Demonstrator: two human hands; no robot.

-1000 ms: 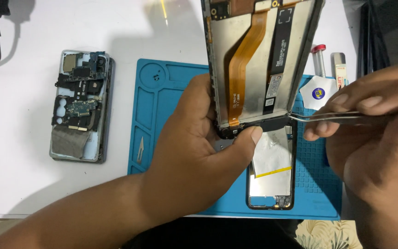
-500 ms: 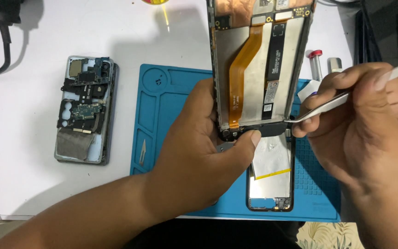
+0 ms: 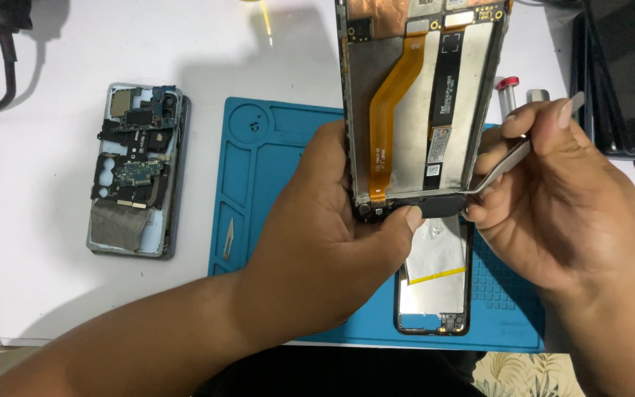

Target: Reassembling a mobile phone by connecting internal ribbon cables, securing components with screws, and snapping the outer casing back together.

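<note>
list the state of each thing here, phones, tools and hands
left hand: grips the frame's lower end, thumb on its bottom edge
right hand: pinches the tweezers
tweezers: tip at the frame's lower right corner
frame: held upright, back open, orange flex cable exposed
second phone: flat on the table, back off, boards exposed
third phone: flat on the mat, open
mat: flat on the table

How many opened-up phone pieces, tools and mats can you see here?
Opened phone pieces: 3 (the black phone frame with an orange ribbon cable held in the left hand, the grey phone body with bare circuit boards, the black frame with a silver panel)
Metal tweezers in the right hand: 1
Blue rubber work mat: 1
Total: 5
</note>
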